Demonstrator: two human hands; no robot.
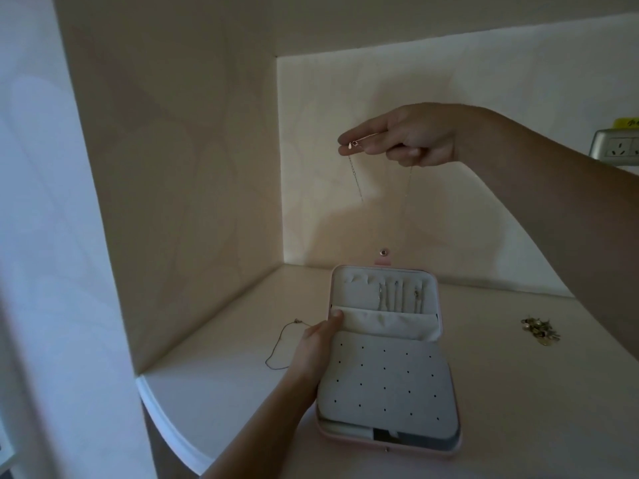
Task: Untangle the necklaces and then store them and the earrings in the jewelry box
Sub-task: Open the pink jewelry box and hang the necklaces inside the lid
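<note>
A pink jewelry box [327, 426] lies open on the table, its lid propped up with several chains hung on the lid's hooks. A grey earring panel with small holes covers the lower half. My left hand [316, 350] grips the box's left edge, thumb on the lid pocket. High above the box, my right hand [401, 140] pinches a thin necklace [356, 174] by its clasp, and two strands hang down from it. Another thin necklace [281, 344] lies on the table left of the box. A pile of gold earrings [541, 331] sits on the table to the right.
The pale table [221, 385] fits into a wall corner, with walls at the left and back. Its rounded white edge runs at the front left. A wall socket [615, 150] shows at the far right.
</note>
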